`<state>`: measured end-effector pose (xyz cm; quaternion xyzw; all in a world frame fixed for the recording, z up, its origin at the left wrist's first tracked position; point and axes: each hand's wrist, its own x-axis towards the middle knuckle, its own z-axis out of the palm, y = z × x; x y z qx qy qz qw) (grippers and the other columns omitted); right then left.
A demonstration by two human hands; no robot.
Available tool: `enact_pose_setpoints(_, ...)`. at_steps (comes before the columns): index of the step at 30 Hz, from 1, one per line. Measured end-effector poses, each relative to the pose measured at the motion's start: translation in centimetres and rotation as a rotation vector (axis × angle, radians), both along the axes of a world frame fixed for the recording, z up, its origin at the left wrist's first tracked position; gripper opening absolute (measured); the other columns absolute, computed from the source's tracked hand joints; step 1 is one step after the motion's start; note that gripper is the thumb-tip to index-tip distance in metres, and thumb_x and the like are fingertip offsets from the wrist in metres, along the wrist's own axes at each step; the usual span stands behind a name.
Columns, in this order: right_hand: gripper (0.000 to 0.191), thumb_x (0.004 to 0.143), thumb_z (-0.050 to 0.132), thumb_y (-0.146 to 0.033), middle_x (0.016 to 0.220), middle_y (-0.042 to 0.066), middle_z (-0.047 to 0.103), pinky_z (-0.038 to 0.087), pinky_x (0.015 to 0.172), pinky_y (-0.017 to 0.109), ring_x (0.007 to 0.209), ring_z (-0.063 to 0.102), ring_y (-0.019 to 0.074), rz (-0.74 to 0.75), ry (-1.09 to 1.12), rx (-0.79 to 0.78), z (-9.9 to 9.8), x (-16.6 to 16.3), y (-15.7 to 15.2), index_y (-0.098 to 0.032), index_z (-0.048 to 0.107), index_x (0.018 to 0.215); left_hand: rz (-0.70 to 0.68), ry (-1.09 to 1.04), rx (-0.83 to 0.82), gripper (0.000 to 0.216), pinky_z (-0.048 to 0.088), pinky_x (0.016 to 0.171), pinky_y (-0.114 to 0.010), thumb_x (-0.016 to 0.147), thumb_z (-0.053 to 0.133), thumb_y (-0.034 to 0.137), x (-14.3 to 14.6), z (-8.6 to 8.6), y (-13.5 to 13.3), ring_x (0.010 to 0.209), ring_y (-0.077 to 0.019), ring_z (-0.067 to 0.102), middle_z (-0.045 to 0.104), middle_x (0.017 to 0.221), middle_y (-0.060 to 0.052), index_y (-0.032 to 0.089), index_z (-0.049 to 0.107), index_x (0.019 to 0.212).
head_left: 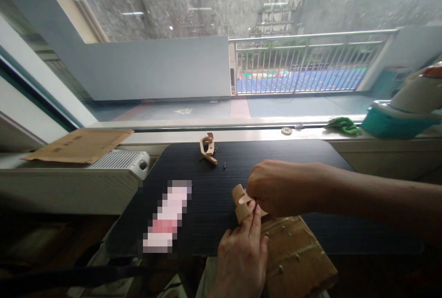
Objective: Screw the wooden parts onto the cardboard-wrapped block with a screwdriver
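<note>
My right hand (276, 187) is closed in a fist around a thin dark metal shaft (255, 204), whose upper part is hidden inside the fist. It points down at a pale wooden piece with rounded, cylinder-like ends (242, 213). My left hand (243, 247) lies over the near side of this piece with its fingers stretched out, fingertips close to the shaft. Under and beside the hands is a brown wooden block (297, 256) with several small screws or nails standing in its top. Much of the pale piece is covered by both hands.
A curved wooden part (207, 149) lies at the back of the black table (207, 206), near a small screw (224, 165). A blurred pink-white strip (167, 217) is on the left. Along the sill are a tape roll (286, 130), green cord (344, 125) and teal container (397, 122).
</note>
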<state>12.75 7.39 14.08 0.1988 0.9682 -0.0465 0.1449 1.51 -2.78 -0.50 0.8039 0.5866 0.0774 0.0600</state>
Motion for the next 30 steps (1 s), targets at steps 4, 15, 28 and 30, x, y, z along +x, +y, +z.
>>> enact_pose_setpoints(4, 0.011, 0.065, 0.056, -0.009, 0.059, 0.003, 0.066, 0.021, 0.039, 0.021, 0.040, 0.021, 0.0069, -0.003, 0.033, 0.004, -0.2, 0.2, 0.0, -0.013, 0.064, 0.059, 0.000, 0.000, -0.010, 0.042, 0.051, 0.085, -0.037, 0.089, 0.038, 0.021, 0.0, 0.1, 0.0, 0.114, -0.0233, 0.057, 0.050, 0.134, -0.015, 0.013, 0.048, 0.129)
enact_pose_setpoints(15, 0.012, 0.066, 0.056, -0.009, 0.060, 0.004, 0.066, 0.022, 0.040, 0.023, 0.041, 0.023, 0.0072, -0.018, 0.010, -0.015, 0.0, -0.3, -0.1, -0.013, 0.067, 0.063, 0.006, 0.021, -0.008, 0.041, 0.051, 0.086, -0.036, 0.090, 0.038, 0.022, 0.0, 0.1, -0.1, 0.110, -0.0230, 0.059, 0.051, 0.133, -0.015, 0.013, 0.050, 0.128)
enact_pose_setpoints(28, 0.016, 0.070, 0.051, -0.015, 0.060, 0.005, 0.065, 0.024, 0.045, 0.024, 0.046, 0.037, 0.0084, -0.054, 0.034, 0.002, 0.0, 0.8, 0.6, -0.015, 0.065, 0.063, -0.051, 0.063, 0.042, 0.056, 0.055, 0.075, -0.034, 0.086, 0.044, 0.023, -0.3, 0.1, -1.0, 0.097, -0.0235, 0.065, 0.038, 0.142, -0.016, 0.015, 0.033, 0.140)
enact_pose_setpoints(30, 0.014, 0.071, 0.053, -0.017, 0.063, 0.006, 0.066, 0.024, 0.045, 0.024, 0.049, 0.044, 0.0100, -0.074, 0.014, 0.038, 0.2, 0.8, 0.5, -0.015, 0.066, 0.065, -0.086, 0.104, 0.079, 0.060, 0.056, 0.070, -0.034, 0.083, 0.048, 0.025, -0.7, -0.4, -1.9, 0.091, -0.0242, 0.067, 0.039, 0.141, -0.020, 0.013, 0.033, 0.140)
